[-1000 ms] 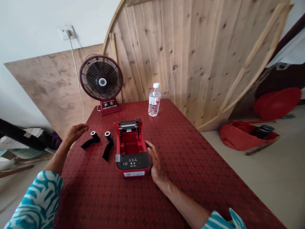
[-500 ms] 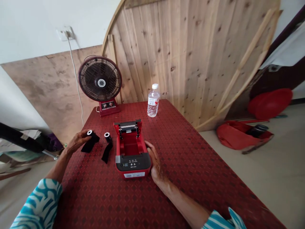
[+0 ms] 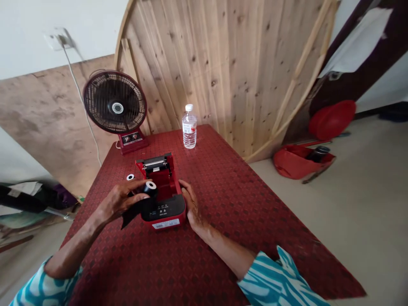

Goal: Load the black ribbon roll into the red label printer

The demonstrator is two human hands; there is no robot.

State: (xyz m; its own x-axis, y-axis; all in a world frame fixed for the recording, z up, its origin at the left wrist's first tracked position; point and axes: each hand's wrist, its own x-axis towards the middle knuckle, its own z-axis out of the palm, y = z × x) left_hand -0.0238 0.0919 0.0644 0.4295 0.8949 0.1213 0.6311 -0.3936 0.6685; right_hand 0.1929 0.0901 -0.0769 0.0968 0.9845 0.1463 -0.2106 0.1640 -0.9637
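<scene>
A black paper roll (image 3: 151, 188) with a white end is pinched between the thumb and fingers of my left hand (image 3: 123, 199). Its loose black strip hangs down to the left. The roll is held over the left side of a small red and black label printer (image 3: 165, 208), whose lid (image 3: 156, 165) stands raised, showing the red bay inside. My right hand (image 3: 193, 206) rests along the printer's right side with its fingers stretched out. Behind my left hand a second roll (image 3: 130, 177) stands on the table, mostly hidden.
A dark red fan (image 3: 116, 108) stands at the table's back left, and a clear water bottle (image 3: 189, 129) at the back. The patterned red table (image 3: 239, 204) meets a wooden panel (image 3: 216, 72) behind. On the floor at right lies a red bag (image 3: 290, 161).
My left hand has lifted one roll off the table and carried it right, over the printer. My right hand stays at the printer's side. The whole view has shifted as my head turned.
</scene>
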